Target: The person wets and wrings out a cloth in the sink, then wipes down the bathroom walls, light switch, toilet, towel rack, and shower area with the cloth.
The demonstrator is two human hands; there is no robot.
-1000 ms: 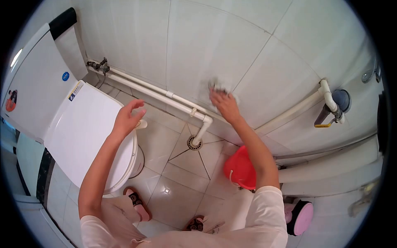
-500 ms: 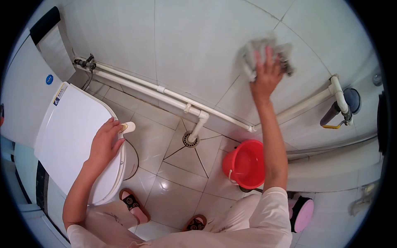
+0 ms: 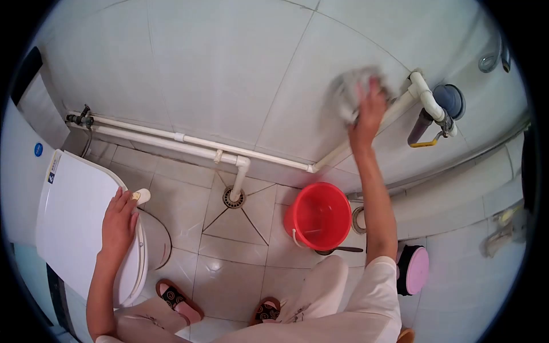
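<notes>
My right hand (image 3: 370,117) presses a grey cloth (image 3: 347,96) flat against the tiled wall (image 3: 223,74), just above the sloping white pipe. Both hand and cloth are blurred by motion, and part of the cloth lies hidden under the fingers. On the closed white toilet lid (image 3: 74,211) rests my left hand (image 3: 120,220), fingers stretched out and holding nothing. Its fingertips lie near a small cream tab (image 3: 141,196) at the lid's edge.
A red bucket (image 3: 318,216) stands on the floor by my right leg, with a dark-handled tool (image 3: 343,249) partly under it. White pipes (image 3: 171,150) run along the wall to a floor drain (image 3: 234,197). Right are a yellow-handled valve (image 3: 426,144) and a pink round object (image 3: 413,270).
The view has swung to the right. My right hand and the cloth have moved lower on the wall, closer to the sloping pipe. My left hand stays on the toilet lid.
</notes>
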